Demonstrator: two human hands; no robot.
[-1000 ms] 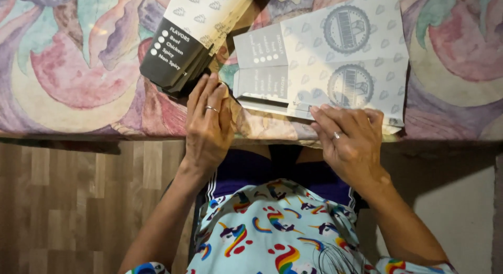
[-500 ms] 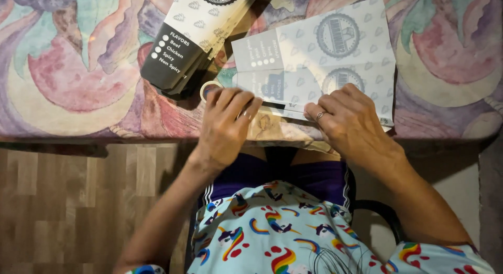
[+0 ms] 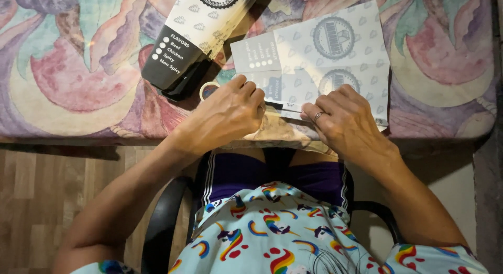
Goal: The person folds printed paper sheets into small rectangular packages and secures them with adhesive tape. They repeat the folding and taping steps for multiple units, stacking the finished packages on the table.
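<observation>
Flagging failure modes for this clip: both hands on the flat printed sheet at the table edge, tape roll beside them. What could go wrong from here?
1. The sheet reaches the table edge under both hands; it may slide off or crease there.
2. The left hand covers part of the tape roll, so the roll could get knocked toward the edge.
3. The folded sleeve lies close by; the sheet could catch on it when moved.

Table (image 3: 63,75) carried a cloth with large swirled petals in pink, purple, green. Wood-plank floor (image 3: 47,200) lay below on the left; a pale surface (image 3: 450,190) on the right. Black chair arms (image 3: 162,221) were visible. Light was warm and dim.
</observation>
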